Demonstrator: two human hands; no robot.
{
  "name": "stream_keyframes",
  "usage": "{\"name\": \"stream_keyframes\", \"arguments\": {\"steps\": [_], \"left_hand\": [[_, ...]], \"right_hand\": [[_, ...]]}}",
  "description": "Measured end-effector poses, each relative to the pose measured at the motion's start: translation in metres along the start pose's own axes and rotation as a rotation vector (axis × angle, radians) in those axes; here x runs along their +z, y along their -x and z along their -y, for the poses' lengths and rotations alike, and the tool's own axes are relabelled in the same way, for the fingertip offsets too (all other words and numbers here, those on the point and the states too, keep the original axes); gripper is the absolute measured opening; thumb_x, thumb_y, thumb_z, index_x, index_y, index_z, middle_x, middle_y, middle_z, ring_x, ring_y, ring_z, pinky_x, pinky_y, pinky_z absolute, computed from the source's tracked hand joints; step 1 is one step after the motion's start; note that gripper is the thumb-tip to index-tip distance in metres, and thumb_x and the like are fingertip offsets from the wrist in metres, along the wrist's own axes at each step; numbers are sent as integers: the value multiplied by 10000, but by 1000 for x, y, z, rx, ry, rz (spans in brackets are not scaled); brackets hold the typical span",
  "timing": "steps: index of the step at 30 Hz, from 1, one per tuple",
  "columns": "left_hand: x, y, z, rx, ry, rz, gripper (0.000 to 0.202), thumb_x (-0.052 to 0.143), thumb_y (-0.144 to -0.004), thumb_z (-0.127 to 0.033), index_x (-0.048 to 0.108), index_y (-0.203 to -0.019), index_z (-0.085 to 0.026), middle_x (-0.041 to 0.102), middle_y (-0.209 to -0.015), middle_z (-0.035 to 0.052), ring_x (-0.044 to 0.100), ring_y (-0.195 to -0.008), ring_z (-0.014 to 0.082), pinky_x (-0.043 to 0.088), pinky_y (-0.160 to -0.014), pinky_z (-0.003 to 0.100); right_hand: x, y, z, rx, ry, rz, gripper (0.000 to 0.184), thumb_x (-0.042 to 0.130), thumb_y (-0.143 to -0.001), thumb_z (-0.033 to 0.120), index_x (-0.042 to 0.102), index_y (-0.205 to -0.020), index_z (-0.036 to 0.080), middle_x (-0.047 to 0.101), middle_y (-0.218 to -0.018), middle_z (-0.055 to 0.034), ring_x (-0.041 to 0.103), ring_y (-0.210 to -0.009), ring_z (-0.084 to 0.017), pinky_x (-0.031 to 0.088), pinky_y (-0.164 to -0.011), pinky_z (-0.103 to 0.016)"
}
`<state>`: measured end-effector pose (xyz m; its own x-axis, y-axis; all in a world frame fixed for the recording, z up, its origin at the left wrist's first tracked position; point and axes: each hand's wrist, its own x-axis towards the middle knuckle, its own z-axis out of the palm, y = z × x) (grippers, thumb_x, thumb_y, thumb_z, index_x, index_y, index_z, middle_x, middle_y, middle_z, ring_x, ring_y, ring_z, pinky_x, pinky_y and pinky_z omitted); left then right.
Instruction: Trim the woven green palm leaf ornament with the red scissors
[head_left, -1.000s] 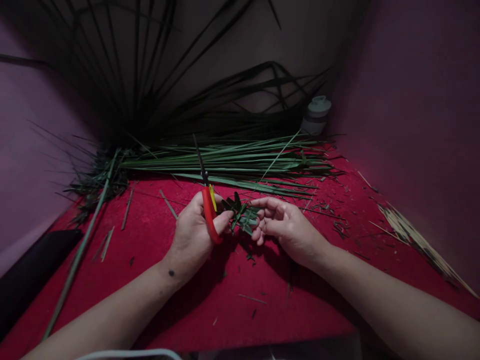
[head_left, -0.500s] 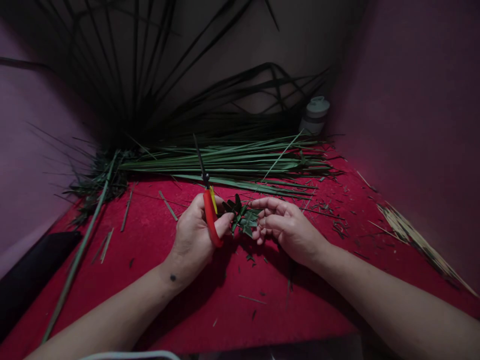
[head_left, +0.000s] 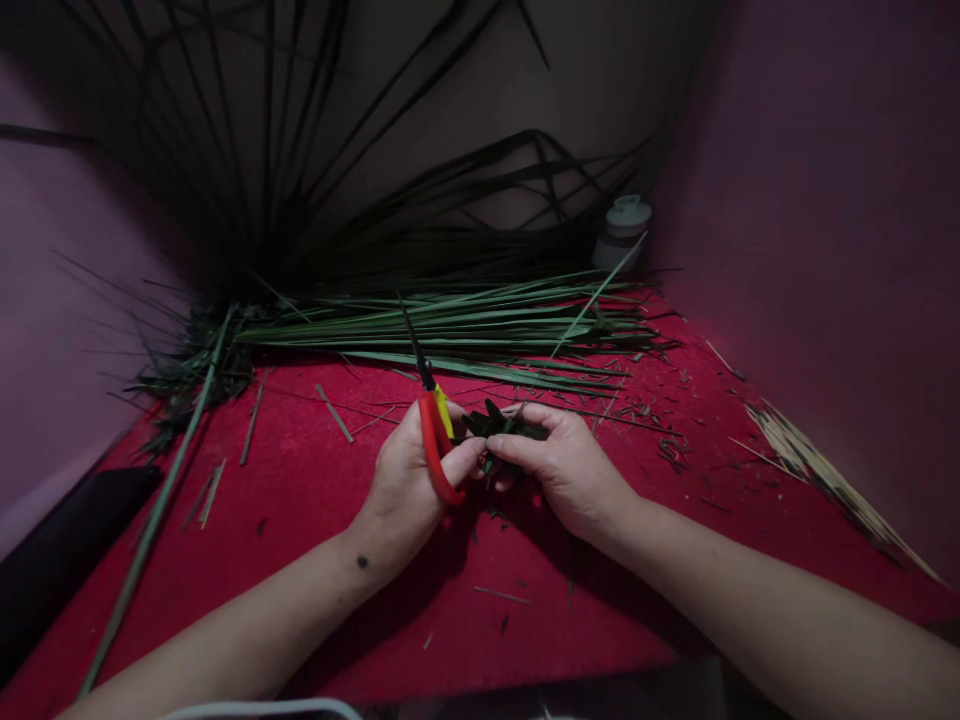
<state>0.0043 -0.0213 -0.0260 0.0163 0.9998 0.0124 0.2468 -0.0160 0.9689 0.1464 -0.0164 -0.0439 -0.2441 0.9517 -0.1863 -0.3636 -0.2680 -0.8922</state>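
My left hand (head_left: pixel 409 478) is closed round a pair of scissors (head_left: pixel 433 430) with red and yellow handles; the dark blades point up and away from me. My right hand (head_left: pixel 566 468) is closed on a small woven piece of green palm leaf (head_left: pixel 501 424), pinched between thumb and fingers. The two hands touch at the thumbs above the red cloth (head_left: pixel 315 540). The left thumb also rests against the woven piece.
A long bundle of green palm leaves (head_left: pixel 450 325) lies across the cloth beyond my hands, with dark fronds rising behind. A white jar (head_left: pixel 622 232) stands at the back right. Leaf offcuts (head_left: pixel 652 430) and pale midribs (head_left: pixel 817 470) litter the right. A dark roll (head_left: pixel 60 560) lies at left.
My right hand has moved left and closed over the woven leaf piece, meeting my left hand. The scissors stay upright in my left hand, shifted slightly right.
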Motion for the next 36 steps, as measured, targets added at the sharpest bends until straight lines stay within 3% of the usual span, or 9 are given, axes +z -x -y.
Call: {"name": "stream_keyframes", "arguments": {"steps": [2,6,12,16,19,23,28,32,36], "left_hand": [[-1,-1,0,-35,58,49,313,706,-687,-305,501,-894,-191,601,-661,-50,595,-554,126,482,-521,235],[-7,-6,-2,-50,118,41,360,745,-666,-298,493,-897,-183,607,-718,-49,586,-538,99,481,-520,221],[-9,-9,-3,-102,107,131,331,749,-664,-239,482,-847,-173,584,-604,-64,532,-479,74,432,-458,176],[-9,-9,-2,-157,63,163,321,747,-656,-236,504,-856,-169,576,-570,-67,518,-435,76,415,-410,173],[-8,-8,-2,-137,65,130,296,740,-655,-224,519,-845,-169,566,-564,-70,513,-438,70,412,-414,165],[-6,-8,0,-80,109,64,299,744,-635,-231,526,-834,-179,581,-615,-64,519,-460,73,436,-438,180],[-6,-6,-1,-42,29,85,287,726,-670,-281,518,-842,-182,577,-569,-59,520,-448,89,425,-435,193],[-22,-10,-12,-70,-140,191,257,666,-743,-368,489,-758,-182,537,-463,-58,490,-408,89,367,-393,175],[-57,-20,-17,-100,-317,493,250,584,-796,-370,471,-682,-179,540,-527,-51,486,-406,70,389,-395,163]], "right_hand": [[-3,-1,1,3,-2,-49,179,701,-622,207,603,-759,149,625,-589,6,546,-468,-91,448,-449,-213],[-13,-5,5,3,55,-113,211,691,-602,174,577,-778,159,572,-508,42,516,-404,-89,423,-369,-195],[-18,-4,11,82,223,14,187,658,-605,135,619,-788,143,565,-490,36,471,-362,-71,371,-320,-174],[-15,-1,14,128,322,25,332,654,-615,119,655,-947,137,558,-456,45,437,-341,-63,321,-315,-166],[-15,0,15,87,231,8,366,703,-575,104,664,-937,146,619,-555,33,518,-423,-71,398,-397,-177],[-15,0,11,54,52,73,337,731,-528,76,662,-849,154,679,-745,9,642,-667,-116,511,-692,-252],[-15,-1,9,7,52,23,275,721,-507,64,627,-748,160,648,-711,27,612,-644,-109,496,-677,-263],[-20,-4,15,-52,111,-20,271,714,-529,85,634,-778,154,632,-708,22,582,-612,-102,472,-628,-256],[-28,-9,23,-121,86,-45,266,719,-545,98,639,-792,157,621,-702,27,562,-587,-91,452,-595,-245]]}}
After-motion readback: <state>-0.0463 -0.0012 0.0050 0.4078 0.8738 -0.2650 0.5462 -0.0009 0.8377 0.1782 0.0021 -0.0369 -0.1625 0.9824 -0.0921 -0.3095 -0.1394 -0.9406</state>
